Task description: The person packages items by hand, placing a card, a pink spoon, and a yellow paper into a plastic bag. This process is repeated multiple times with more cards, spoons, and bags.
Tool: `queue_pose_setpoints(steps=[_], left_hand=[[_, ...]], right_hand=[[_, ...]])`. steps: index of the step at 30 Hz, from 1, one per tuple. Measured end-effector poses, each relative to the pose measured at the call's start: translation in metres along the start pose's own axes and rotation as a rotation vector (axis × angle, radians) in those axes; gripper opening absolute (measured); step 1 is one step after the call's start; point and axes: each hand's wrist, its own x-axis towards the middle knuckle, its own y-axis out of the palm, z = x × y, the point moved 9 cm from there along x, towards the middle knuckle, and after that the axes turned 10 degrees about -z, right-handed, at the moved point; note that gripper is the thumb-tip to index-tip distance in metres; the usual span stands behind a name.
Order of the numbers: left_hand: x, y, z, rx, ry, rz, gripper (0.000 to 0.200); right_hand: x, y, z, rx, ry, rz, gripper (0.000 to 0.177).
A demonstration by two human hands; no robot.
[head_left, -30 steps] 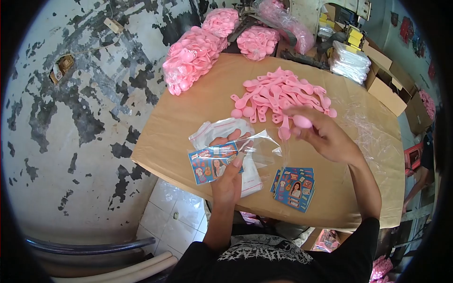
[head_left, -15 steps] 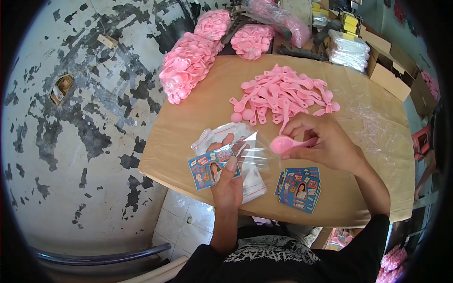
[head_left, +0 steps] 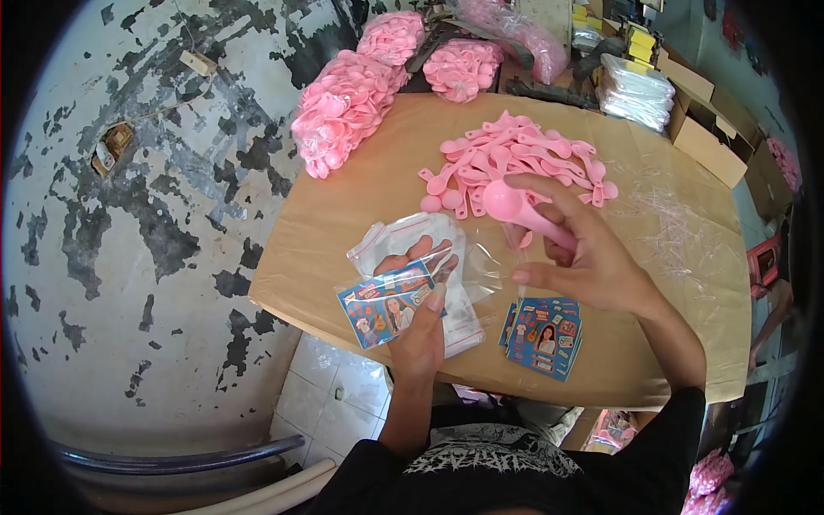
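Observation:
My left hand (head_left: 419, 330) is closed on a clear plastic bag with a blue printed card (head_left: 388, 311) in it; the bag's clear end (head_left: 479, 266) points right. My right hand (head_left: 592, 253) grips a pink plastic spoon (head_left: 534, 219) by its handle, its round bowl up and to the left, above the bag's end. Just under that spoon shows another bit of pink, partly hidden. Beneath my left hand lies a stack of clear bags (head_left: 463, 326) with red seal lines. A stack of blue cards (head_left: 547, 343) sits below my right hand.
A heap of loose pink spoons (head_left: 506, 154) covers the far middle of the brown-papered table (head_left: 318, 249). Bagged pink spoons (head_left: 348, 112) stand at the back left. Thin plastic strips (head_left: 678, 227) are scattered at right. Beyond are packed clear bags (head_left: 635, 94) and a cardboard box (head_left: 708, 142).
My right hand has raised and tilted the spoon, its bowl now higher and the handle slanting down to the right. My left hand keeps hold of the bag and card, nearly in place.

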Motion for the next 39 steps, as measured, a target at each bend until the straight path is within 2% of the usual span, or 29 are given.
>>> queue_pose_setpoints(steps=[2,5,7,9,11,14,16,20,24,27,30,31,34,37,39], left_hand=[[0.001,0.003,0.001,0.001,0.009,0.017,0.049],[-0.002,-0.001,0.007,-0.008,-0.004,0.008,0.048],[-0.003,-0.002,0.010,-0.048,-0.019,0.001,0.047],[0.000,-0.008,0.012,-0.136,-0.042,-0.030,0.046],[-0.001,-0.011,0.011,-0.187,-0.049,-0.062,0.046],[-0.002,-0.014,0.006,-0.172,-0.011,-0.089,0.046],[-0.003,-0.014,0.003,-0.109,0.032,-0.072,0.049],[-0.013,-0.005,0.000,-0.056,0.001,-0.073,0.052],[-0.017,-0.001,-0.003,-0.077,-0.012,-0.037,0.053],[-0.021,0.002,0.002,-0.044,-0.061,-0.041,0.054],[-0.028,0.009,0.014,-0.008,-0.123,-0.058,0.053],[-0.031,0.011,0.018,0.003,-0.145,-0.067,0.052],[-0.041,0.016,0.030,-0.197,-0.304,-0.105,0.066],[-0.035,0.010,0.023,-0.129,-0.326,-0.089,0.086],[-0.024,0.008,0.007,0.227,-0.074,-0.016,0.093]], right_hand=[[0.002,0.002,-0.009,0.126,-0.097,-0.041,0.053],[0.002,-0.005,-0.003,0.078,-0.051,0.038,0.053],[0.002,-0.016,-0.016,0.163,0.096,0.089,0.049],[0.006,-0.023,-0.019,0.093,0.139,0.055,0.041],[0.011,-0.035,-0.010,-0.136,0.079,-0.062,0.029],[0.014,-0.046,-0.005,-0.317,0.069,-0.023,0.012],[0.007,-0.034,0.009,-0.244,0.002,0.026,0.009],[-0.007,-0.006,0.022,-0.227,-0.221,0.106,0.010],[-0.007,-0.005,0.011,-0.194,-0.154,0.073,0.019],[-0.013,0.007,-0.005,0.018,0.191,0.219,0.017],[-0.019,0.025,0.020,0.002,-0.132,0.294,0.018],[-0.021,0.025,0.019,-0.069,-0.149,0.261,0.017],[-0.024,0.013,0.023,-0.229,-0.189,0.121,0.013],[-0.022,-0.033,0.055,-0.370,-0.255,-0.067,0.008],[-0.025,-0.062,0.064,-0.563,-0.314,-0.153,0.006]])
